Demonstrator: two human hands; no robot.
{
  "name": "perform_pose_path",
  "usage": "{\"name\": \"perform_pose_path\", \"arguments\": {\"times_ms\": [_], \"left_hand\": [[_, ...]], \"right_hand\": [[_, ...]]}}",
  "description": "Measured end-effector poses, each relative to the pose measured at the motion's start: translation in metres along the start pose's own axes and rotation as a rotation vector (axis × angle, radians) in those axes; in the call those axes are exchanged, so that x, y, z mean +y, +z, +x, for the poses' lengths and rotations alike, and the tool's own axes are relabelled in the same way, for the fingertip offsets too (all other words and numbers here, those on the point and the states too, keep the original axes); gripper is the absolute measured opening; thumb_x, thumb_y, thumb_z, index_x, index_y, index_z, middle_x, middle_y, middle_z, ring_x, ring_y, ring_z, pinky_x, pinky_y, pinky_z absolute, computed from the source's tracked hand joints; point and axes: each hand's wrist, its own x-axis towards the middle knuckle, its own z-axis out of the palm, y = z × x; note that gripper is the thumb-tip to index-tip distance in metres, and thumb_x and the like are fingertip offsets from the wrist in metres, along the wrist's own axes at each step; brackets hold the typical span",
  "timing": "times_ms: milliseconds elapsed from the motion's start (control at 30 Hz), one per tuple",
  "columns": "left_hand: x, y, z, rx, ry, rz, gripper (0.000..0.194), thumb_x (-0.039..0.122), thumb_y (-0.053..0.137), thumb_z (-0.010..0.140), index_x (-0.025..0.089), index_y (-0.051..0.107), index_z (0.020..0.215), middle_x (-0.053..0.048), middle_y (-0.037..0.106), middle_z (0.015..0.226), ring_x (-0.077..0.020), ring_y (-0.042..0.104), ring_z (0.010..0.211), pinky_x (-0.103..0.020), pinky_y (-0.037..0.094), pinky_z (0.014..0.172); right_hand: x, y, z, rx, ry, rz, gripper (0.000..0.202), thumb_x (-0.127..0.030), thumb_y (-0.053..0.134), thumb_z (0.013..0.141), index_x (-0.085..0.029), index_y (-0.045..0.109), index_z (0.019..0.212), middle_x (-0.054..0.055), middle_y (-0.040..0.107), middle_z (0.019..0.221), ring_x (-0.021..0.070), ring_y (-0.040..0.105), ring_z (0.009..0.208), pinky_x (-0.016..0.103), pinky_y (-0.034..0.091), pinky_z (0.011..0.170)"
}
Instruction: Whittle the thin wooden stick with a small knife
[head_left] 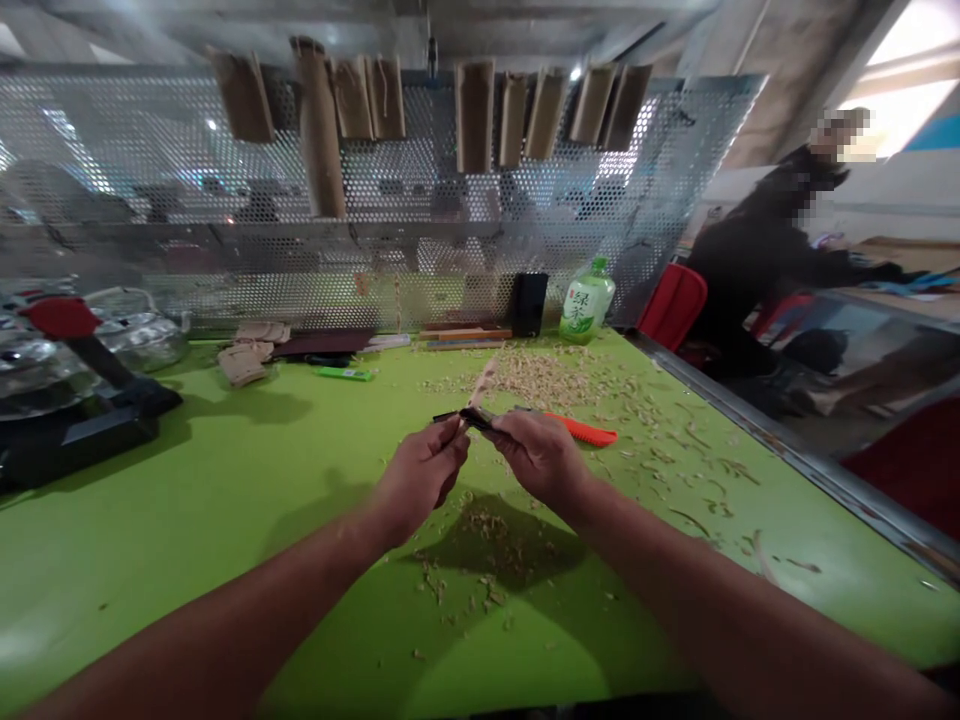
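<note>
A perforated metal screen (420,235) stands at the back of a bright green table (187,520), with brown pieces (475,118) hanging along its top. Taking the hands as the middle of the dial and the screen as twelve, I see a person in dark clothes (750,235) away at two o'clock, beyond the table's edge. The left hand (424,470) and right hand (544,455) are raised over the table, fingers closed on opposite ends of a small dark tool (477,419). It sits between them, level with the fingertips. A pale wood strip (484,382) meets the tool's middle and points away toward twelve; which fingers touch the strip, I cannot tell. An orange handle (585,431) shows at three o'clock, just beside the right hand. Wood shavings (551,375) spread thickly between one and two, and more lie below the hands at six. A green-labelled bottle (587,302) stands past the thick spread; a small green item (345,374) lies at ten.
</note>
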Motion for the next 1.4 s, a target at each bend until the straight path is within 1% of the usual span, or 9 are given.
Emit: {"name": "perform_pose_path", "arguments": {"times_ms": [233,367,433,533,667,767,933,1200,1400], "left_hand": [[-0.005,0.012,-0.001,-0.013,-0.070,0.042,0.019,0.036,0.061,0.082,0.017,0.058,0.085,0.010,0.029,0.048,-0.0038,0.021,0.038,-0.020,0.013,0.039],[0.002,-0.001,-0.002,-0.021,-0.116,-0.074,0.024,0.041,0.055,0.086,0.018,0.056,0.092,0.010,0.033,0.052,-0.0043,0.023,0.037,-0.018,0.017,0.035],[0.009,-0.010,-0.003,0.013,0.005,-0.149,0.027,0.038,0.058,0.085,0.018,0.057,0.104,0.009,0.037,0.058,-0.0034,0.022,0.039,-0.016,0.016,0.034],[0.015,-0.017,-0.002,0.005,0.073,-0.200,0.033,0.034,0.061,0.084,0.019,0.056,0.112,0.009,0.037,0.062,-0.0019,0.020,0.039,-0.015,0.016,0.033],[0.012,-0.014,0.000,-0.036,0.110,-0.174,0.023,0.035,0.061,0.084,0.017,0.058,0.097,0.006,0.042,0.066,-0.0022,0.029,0.042,-0.015,0.026,0.035],[0.006,-0.010,0.002,-0.047,0.125,-0.149,0.020,0.034,0.060,0.085,0.016,0.057,0.092,0.003,0.049,0.075,-0.0030,0.037,0.045,-0.017,0.031,0.036],[0.002,-0.007,0.002,-0.093,0.019,-0.148,0.023,0.032,0.060,0.084,0.019,0.056,0.103,0.007,0.038,0.065,-0.0019,0.024,0.041,-0.016,0.015,0.036],[-0.002,0.011,-0.004,-0.021,-0.021,0.112,0.029,0.036,0.058,0.086,0.016,0.063,0.106,0.009,0.030,0.053,-0.0044,0.023,0.040,-0.020,0.017,0.039],[-0.005,0.005,-0.004,-0.013,-0.084,-0.048,0.035,0.038,0.057,0.086,0.017,0.059,0.115,0.010,0.030,0.052,-0.0044,0.021,0.039,-0.018,0.016,0.036]], "right_hand": [[-0.009,-0.003,0.002,-0.088,0.000,-0.033,0.019,-0.025,0.045,0.094,-0.019,0.057,0.080,0.002,0.061,0.070,0.0123,0.051,0.063,0.024,0.030,0.057],[0.004,-0.008,0.001,-0.156,-0.002,-0.136,0.021,-0.024,0.046,0.092,-0.020,0.057,0.075,0.001,0.056,0.063,0.0119,0.046,0.056,0.024,0.026,0.054],[0.010,-0.009,0.001,-0.170,0.085,-0.171,0.023,-0.026,0.048,0.092,-0.020,0.056,0.071,-0.001,0.052,0.057,0.0108,0.041,0.051,0.024,0.023,0.051],[0.013,-0.009,0.002,-0.107,0.173,-0.053,0.023,-0.031,0.049,0.092,-0.019,0.057,0.075,-0.002,0.052,0.058,0.0100,0.042,0.050,0.023,0.026,0.050],[0.008,-0.009,0.001,0.088,0.204,0.117,0.018,-0.034,0.050,0.092,-0.020,0.056,0.083,-0.001,0.056,0.065,0.0109,0.048,0.056,0.023,0.035,0.053],[0.004,-0.010,0.000,0.129,0.197,0.132,0.013,-0.031,0.051,0.092,-0.020,0.055,0.086,-0.001,0.058,0.068,0.0112,0.050,0.058,0.023,0.037,0.054],[0.002,-0.009,0.000,0.083,0.159,0.147,0.013,-0.030,0.050,0.092,-0.020,0.052,0.084,-0.002,0.056,0.066,0.0110,0.049,0.058,0.023,0.036,0.054],[-0.003,-0.003,0.003,0.049,0.113,0.010,0.018,-0.030,0.046,0.095,-0.019,0.055,0.083,0.001,0.059,0.067,0.0127,0.051,0.059,0.024,0.033,0.056],[0.000,-0.012,-0.001,-0.021,0.032,-0.092,0.020,-0.029,0.046,0.094,-0.020,0.057,0.081,0.001,0.058,0.067,0.0113,0.047,0.057,0.024,0.029,0.054]]}}
